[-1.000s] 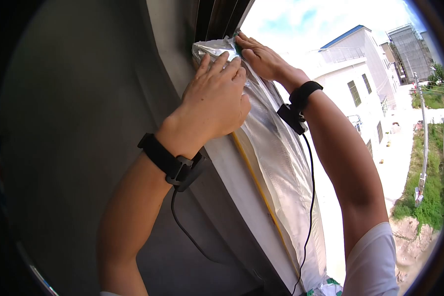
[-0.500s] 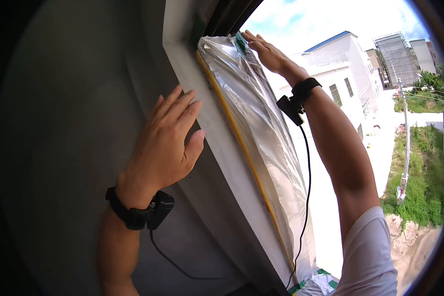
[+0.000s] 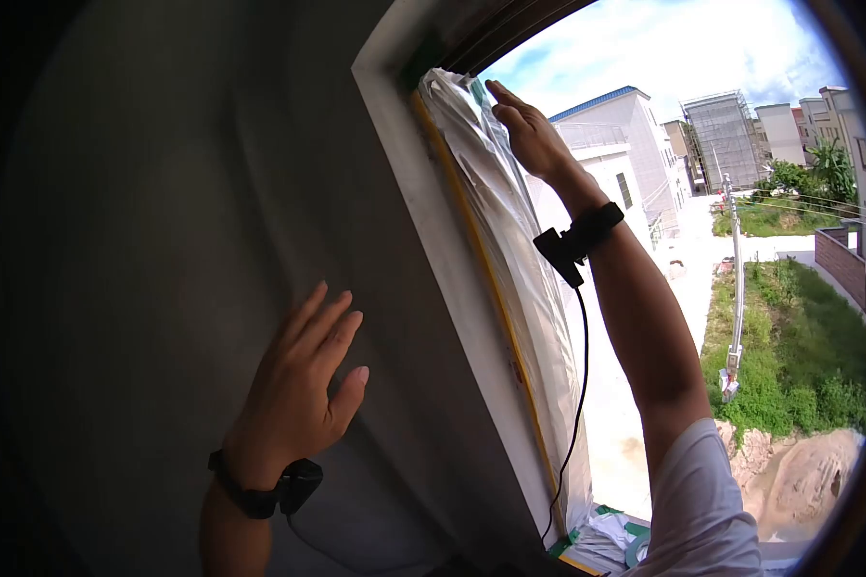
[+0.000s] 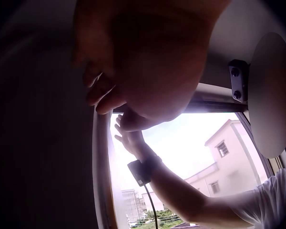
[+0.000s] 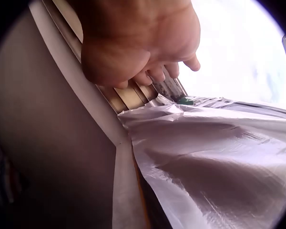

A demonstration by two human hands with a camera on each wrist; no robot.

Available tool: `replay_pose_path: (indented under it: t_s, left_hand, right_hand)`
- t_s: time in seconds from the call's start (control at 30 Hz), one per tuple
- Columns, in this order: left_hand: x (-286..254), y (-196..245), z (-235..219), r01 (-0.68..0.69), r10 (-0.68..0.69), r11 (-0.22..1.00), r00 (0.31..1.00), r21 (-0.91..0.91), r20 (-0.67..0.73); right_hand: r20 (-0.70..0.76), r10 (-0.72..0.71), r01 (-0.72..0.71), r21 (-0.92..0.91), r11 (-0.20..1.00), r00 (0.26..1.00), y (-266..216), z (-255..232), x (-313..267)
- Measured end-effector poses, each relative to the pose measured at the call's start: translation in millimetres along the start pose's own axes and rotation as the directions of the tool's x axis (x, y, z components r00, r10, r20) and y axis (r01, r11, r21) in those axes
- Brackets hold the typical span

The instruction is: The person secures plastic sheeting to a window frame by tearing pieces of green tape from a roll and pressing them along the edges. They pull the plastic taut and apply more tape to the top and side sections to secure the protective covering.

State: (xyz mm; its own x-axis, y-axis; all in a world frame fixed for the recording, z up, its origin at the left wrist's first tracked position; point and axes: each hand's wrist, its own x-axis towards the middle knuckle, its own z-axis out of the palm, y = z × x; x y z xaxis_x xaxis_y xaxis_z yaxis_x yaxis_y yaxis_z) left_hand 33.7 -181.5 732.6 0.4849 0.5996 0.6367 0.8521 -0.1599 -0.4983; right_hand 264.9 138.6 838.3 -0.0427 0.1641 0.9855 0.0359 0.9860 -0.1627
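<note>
A crinkled, silvery plastic sheet (image 3: 515,240) covers the side of the window opening, with a yellow strip (image 3: 477,240) running down its inner edge. Green tape (image 3: 479,94) shows at the sheet's top outer corner. Beside that corner is my right hand (image 3: 534,139), its fingers extended. In the right wrist view its palm hangs above the sheet's top end, with nothing in its grasp. My left hand (image 3: 298,399) is lower, in front of the dark wall and apart from the sheet, holding nothing. Its fingers are spread and relaxed.
A dark window frame (image 3: 496,40) crosses the top. Bunched plastic and green tape (image 3: 635,548) lie on the sill below. A black cable (image 3: 581,385) hangs from the right wrist. Outside the opening stand pale buildings (image 3: 606,120); a grey wall (image 3: 135,288) fills the left.
My left hand has left the sheet's top and come down and left over the wall. My right hand has stayed near the top corner. The view has swung towards the right.
</note>
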Motion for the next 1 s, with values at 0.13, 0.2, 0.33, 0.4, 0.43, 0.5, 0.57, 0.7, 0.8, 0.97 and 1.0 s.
replay_pose_path:
  t_s: [0.13, 0.2, 0.33, 0.4, 0.43, 0.5, 0.57, 0.7, 0.8, 0.97, 1.0]
  left_hand:
    - [-38, 3, -7, -0.020, 0.020, 0.923, 1.000, -0.383, -0.004]
    - [-48, 16, -14, -0.012, 0.082, 0.771, 0.993, -0.636, 0.081]
    - [-42, 60, -19, -0.094, 0.378, 0.386, 0.924, -0.918, 0.064]
    - [-36, 81, -20, -0.237, 0.552, 0.220, 0.830, -0.946, -0.079]
    - [-33, 89, -26, -0.242, 0.542, 0.203, 0.835, -0.949, -0.097]
    - [-28, 101, -45, -0.183, 0.686, 0.191, 0.727, -0.965, -0.002]
    - [-13, 98, -65, -0.242, 0.809, 0.083, 0.582, -0.967, -0.077]
    - [-56, 109, -57, -0.355, 0.574, -0.341, 0.655, -0.871, -0.492]
    - [-44, 90, -86, -0.351, 0.722, -0.276, 0.539, -0.895, -0.434]
    - [-89, 118, -35, -0.082, 0.722, -0.414, 0.578, -0.907, -0.382]
    - [-104, 105, -33, -0.253, 0.581, -0.237, 0.737, -0.938, -0.345]
  right_hand:
    - [-0.137, 0.015, -0.003, 0.086, 0.996, 0.990, -24, -22, -36]
    - [-0.132, 0.066, -0.054, 0.087, 0.995, 0.989, -42, -23, -57]
    - [-0.086, 0.165, -0.165, 0.016, 0.986, 0.982, -59, -29, -79]
    - [-0.129, 0.205, -0.206, 0.008, 0.979, 0.970, -95, -30, -94]
    - [-0.142, 0.204, -0.206, -0.003, 0.978, 0.969, -107, -33, -101]
    - [-0.109, 0.166, -0.175, -0.081, 0.981, 0.980, -125, -44, -115]
    - [-0.095, 0.119, -0.130, -0.122, 0.984, 0.988, -150, -53, -132]
    - [-0.006, 0.080, -0.079, -0.251, 0.965, 0.997, -202, -73, -159]
    - [0.042, 0.066, -0.043, -0.404, 0.914, 0.997, -244, -77, -180]
    - [0.095, 0.121, -0.057, -0.507, 0.860, 0.988, -273, -82, -214]
    - [0.123, 0.134, -0.057, -0.496, 0.866, 0.983, -277, -80, -222]
